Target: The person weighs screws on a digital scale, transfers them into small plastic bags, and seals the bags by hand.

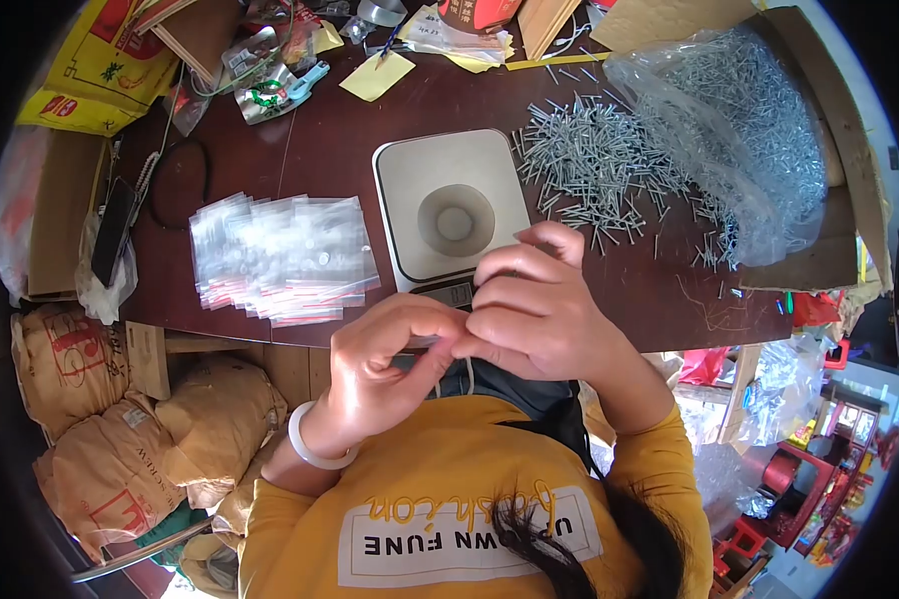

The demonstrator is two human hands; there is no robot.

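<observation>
My left hand [385, 364], with a pale bracelet at the wrist, and my right hand [539, 309] meet at the table's front edge, in front of the scale. Their fingertips are pinched together; whatever lies between them is too small or hidden to name. Just beyond is a scale [400, 190] with a round bowl-shaped dish [456, 221] on it, its display partly covered by my hands. Overlapping clear zip bags [290, 250] with red-striped edges lie to the left. A heap of loose screws [594, 165] sits right of the scale.
An open carton [854, 150] at the right holds a plastic bag of screws [739, 130]. At the back are a yellow note [378, 76], a teal-handled tool [308, 84] and papers. Brown sacks [220, 414] stand below left; a yellow box [100, 70] is at the back left.
</observation>
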